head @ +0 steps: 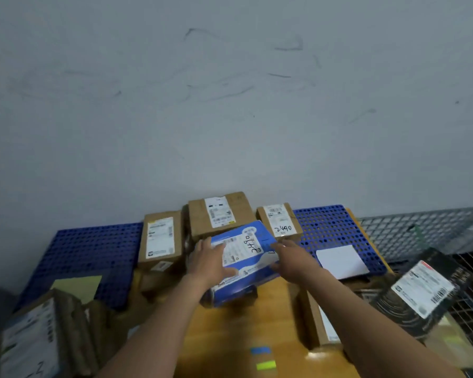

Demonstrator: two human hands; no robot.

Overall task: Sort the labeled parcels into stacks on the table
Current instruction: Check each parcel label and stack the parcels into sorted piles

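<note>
The blue parcel (250, 264), marked 2490, sits centre frame at the table's (230, 336) far end, before three brown boxes (221, 214). It looks like stiff, light cardboard with a smooth face, best taken by opposite side edges. The left hand (210, 261) lies flat on its label, fingers straight; the right hand (287, 257) clasps its right edge. At right, a wire basket (421, 230) holds a black parcel (432, 282).
</note>
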